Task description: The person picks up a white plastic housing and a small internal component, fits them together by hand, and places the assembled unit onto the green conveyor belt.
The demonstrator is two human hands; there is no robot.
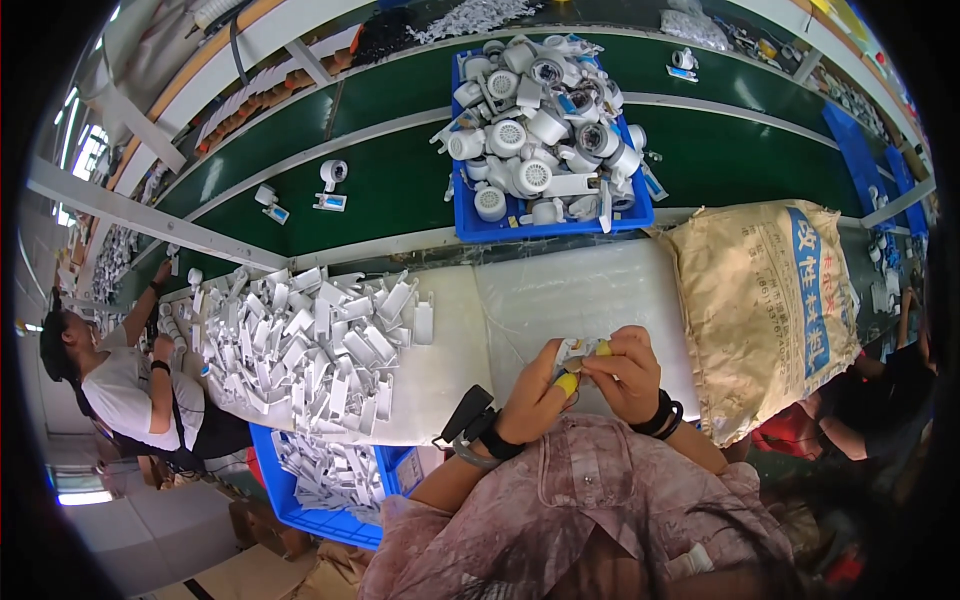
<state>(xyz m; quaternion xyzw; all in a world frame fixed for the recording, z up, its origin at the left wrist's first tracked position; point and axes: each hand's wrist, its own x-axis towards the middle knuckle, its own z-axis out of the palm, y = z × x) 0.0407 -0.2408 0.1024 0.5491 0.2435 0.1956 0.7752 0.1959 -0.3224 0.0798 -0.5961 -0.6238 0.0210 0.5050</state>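
Note:
Close to my body, over the near edge of the table, my left hand (538,392) is closed on a small white plastic part (568,349). Its exact kind is hard to make out, as my fingers cover most of it. My right hand (628,375) meets it from the other side, thumb and fingers pinched on the same part. Yellow covers sit on a few of my fingertips. Left of my hands lies a wide heap of white plastic housings (300,340) on the pale table covering (450,375).
A blue crate (555,230) heaped with white round fan-like units (535,177) stands ahead on the green conveyor (400,170). To the right leans a brown paper sack (740,330). Lower left, a blue bin (310,517) holds more white pieces. Other people (150,385) work at both sides.

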